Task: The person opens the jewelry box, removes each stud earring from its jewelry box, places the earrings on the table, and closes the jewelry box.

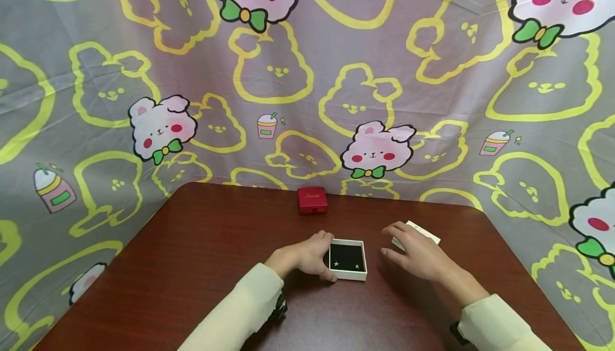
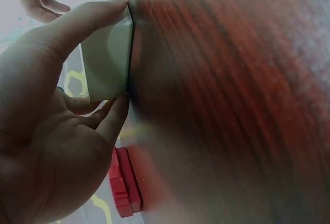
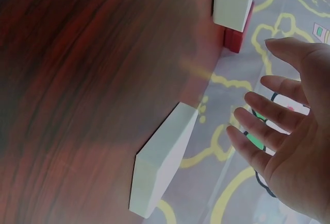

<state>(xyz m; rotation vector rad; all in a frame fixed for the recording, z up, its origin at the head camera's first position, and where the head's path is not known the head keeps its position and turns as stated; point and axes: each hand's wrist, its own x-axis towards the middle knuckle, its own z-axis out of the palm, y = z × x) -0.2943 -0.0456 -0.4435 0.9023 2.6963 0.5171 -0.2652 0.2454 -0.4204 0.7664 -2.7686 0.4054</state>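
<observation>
A small white box point(image 1: 348, 275) stands uncovered on the table, its black lining point(image 1: 353, 255) holding two tiny silvery star-shaped pieces, likely earrings point(image 1: 357, 266). My left hand point(image 1: 314, 255) grips the box at its left side; in the left wrist view the thumb point(image 2: 98, 18) lies along one wall and the fingers point(image 2: 116, 118) press the opposite one. To the right lies a flat white lid point(image 1: 423, 231), partly hidden by my right hand point(image 1: 415, 249). That hand hovers beside the lid point(image 3: 165, 157) in the right wrist view, its fingers point(image 3: 273, 108) spread and holding nothing.
A red jewelry box point(image 1: 312, 200) sits shut near the table's back edge. Behind the brown table point(image 1: 216, 244) hangs a grey curtain point(image 1: 312, 159) printed with cartoon animals, which also runs along both sides.
</observation>
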